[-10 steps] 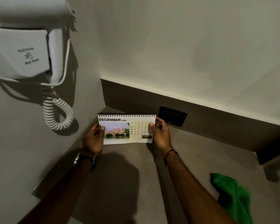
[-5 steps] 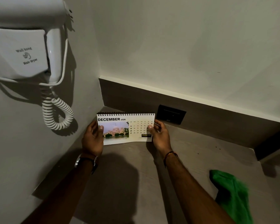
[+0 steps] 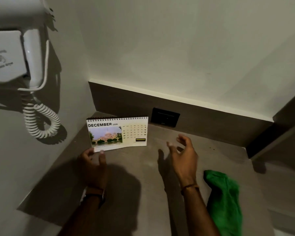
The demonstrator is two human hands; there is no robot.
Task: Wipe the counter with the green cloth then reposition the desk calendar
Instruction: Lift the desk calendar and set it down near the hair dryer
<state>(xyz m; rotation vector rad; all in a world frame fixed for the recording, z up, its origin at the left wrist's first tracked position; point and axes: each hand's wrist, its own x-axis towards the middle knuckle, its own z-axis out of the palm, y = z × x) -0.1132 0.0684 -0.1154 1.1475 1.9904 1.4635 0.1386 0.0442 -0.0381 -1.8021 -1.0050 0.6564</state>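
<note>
Counter (image 3: 143, 167): desk calendar (image 3: 117, 133) at left hand (image 3: 92, 166).

One desk calendar (image 3: 117, 133) and one green cloth (image 3: 225, 200) sit on a single counter (image 3: 143, 176). Two hands, left (image 3: 94, 166) and right (image 3: 182, 155). One wall-hung hair dryer (image 3: 15, 53), one dark wall socket (image 3: 165, 117).

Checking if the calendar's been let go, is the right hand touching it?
Apart. The head view shows the right hand open, with bare counter between it and the desk calendar.

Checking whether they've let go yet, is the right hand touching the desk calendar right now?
No, the right hand hovers open over the counter, apart from the desk calendar; only the left hand touches its lower corner.
</note>
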